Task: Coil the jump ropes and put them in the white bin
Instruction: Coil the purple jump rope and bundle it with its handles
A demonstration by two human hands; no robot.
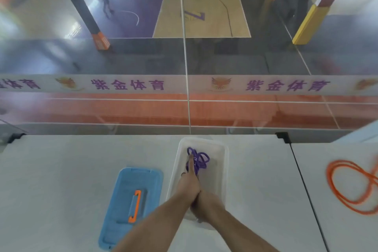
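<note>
Left hand (pixel 189 182) presses the coiled purple rope (pixel 199 159) into the lengthwise-away white bin (pixel 224 170); right hand's (pixel 204 200) grip unclear.

Both forearms reach into the white bin (pixel 222 161) on the white table (pixel 61 170). Left hand (pixel 189 184) extended, fingers on the coiled purple rope (pixel 201 158) inside the bin. Right hand (pixel 204 202) beside the left wrist; its grip cannot be made out. Blue lid (pixel 147 178) with orange handle (pixel 135 206) lies left of bin. Orange rope (pixel 347 186) looped on table, well right.
</note>
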